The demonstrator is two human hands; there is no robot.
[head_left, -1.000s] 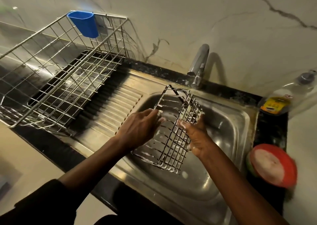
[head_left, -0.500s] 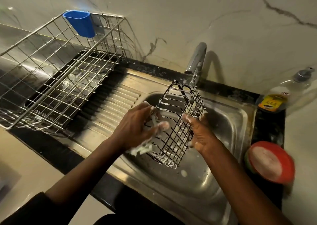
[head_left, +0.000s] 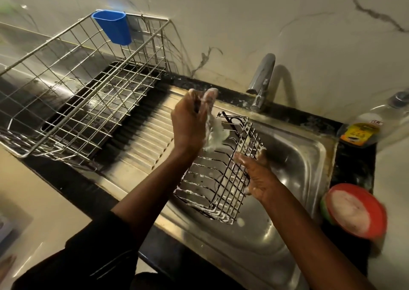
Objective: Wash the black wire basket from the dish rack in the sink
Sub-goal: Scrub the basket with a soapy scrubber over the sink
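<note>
The black wire basket, streaked with white suds, is tilted over the steel sink. My right hand holds its right side, fingers hooked on the wires. My left hand is raised above the basket's far left corner and grips a soapy white scrubbing cloth that hangs down to the basket's rim. The steel dish rack stands at the left on the drainboard.
A chrome tap rises behind the sink. A blue cup hangs on the rack's back rim. A dish soap bottle and a red tub of white paste sit on the dark counter at the right.
My left hand has lifted out of the basket with the cloth, up toward the far rim. The basket has tipped slightly lower in my right hand.
</note>
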